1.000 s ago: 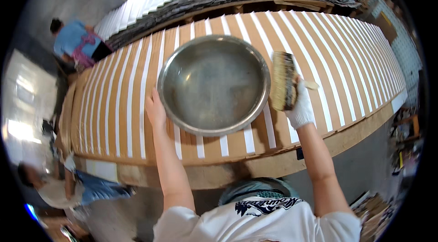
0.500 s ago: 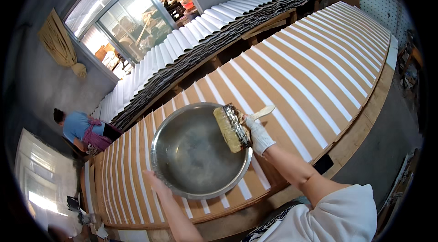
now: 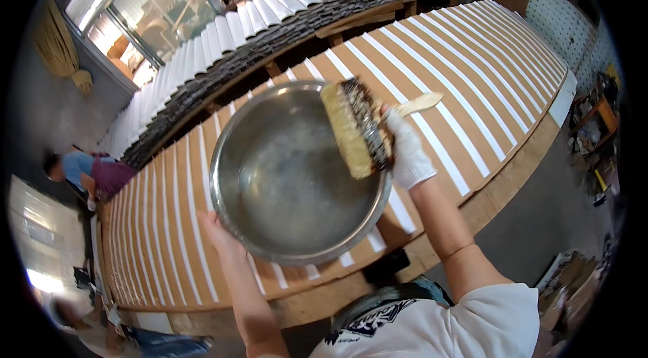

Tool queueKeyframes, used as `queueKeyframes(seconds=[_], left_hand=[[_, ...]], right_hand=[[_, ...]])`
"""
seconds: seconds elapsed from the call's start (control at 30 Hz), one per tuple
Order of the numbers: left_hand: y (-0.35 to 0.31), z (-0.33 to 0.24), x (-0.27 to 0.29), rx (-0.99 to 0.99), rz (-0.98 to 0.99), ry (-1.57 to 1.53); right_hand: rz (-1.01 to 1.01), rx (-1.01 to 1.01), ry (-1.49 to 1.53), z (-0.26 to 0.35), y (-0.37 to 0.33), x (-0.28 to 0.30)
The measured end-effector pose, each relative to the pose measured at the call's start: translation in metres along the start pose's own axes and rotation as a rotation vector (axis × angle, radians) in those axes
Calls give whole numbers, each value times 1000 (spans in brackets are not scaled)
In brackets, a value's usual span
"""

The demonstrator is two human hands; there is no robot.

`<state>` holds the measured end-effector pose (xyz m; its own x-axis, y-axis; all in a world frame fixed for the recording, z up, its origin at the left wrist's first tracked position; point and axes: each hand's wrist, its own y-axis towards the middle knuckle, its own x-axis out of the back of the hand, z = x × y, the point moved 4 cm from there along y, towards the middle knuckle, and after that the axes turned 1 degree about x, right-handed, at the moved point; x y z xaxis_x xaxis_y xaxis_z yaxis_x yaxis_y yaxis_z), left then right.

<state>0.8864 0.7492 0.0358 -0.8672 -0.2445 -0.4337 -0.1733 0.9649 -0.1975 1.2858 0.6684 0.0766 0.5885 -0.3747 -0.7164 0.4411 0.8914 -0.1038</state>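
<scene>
A wide round steel basin is tilted over the brown-and-white striped surface, with a thin layer of cloudy liquid seeming to lie in it. Bare, my left hand grips the basin's left side, some fingers hidden beneath it. In a white glove, my right hand is closed round a wide brush with pale yellowish bristles, a dark, plastic-wrapped band and a pale wooden handle. The brush lies across the basin's right rim, bristles over its inside. Whether this hand also supports the rim is hidden.
Overlapping brown sheets with white edges cover the long table. Behind runs a rack of layered white curled sheets. A person in blue bends at the far left; another person is at lower left. Clutter stands right.
The basin and brush have come up and closer to me, with both hands holding on. My view has shifted right, and another person has come into sight at lower left.
</scene>
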Motion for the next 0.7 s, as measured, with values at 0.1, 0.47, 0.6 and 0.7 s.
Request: queueKeyframes(seconds=[0.1, 0.47, 0.6, 0.7], left_hand=[[-6, 55, -47, 31, 50, -15], [-31, 196, -223, 27, 111, -64], [-32, 193, -231, -13, 67, 162], [-44, 174, -199, -40, 92, 413]], right_hand=[[-19, 13, -37, 73, -3, 15], [-343, 100, -214, 188, 86, 178], [-375, 199, -415, 186, 105, 202], [-286, 240, -835, 195, 107, 175]])
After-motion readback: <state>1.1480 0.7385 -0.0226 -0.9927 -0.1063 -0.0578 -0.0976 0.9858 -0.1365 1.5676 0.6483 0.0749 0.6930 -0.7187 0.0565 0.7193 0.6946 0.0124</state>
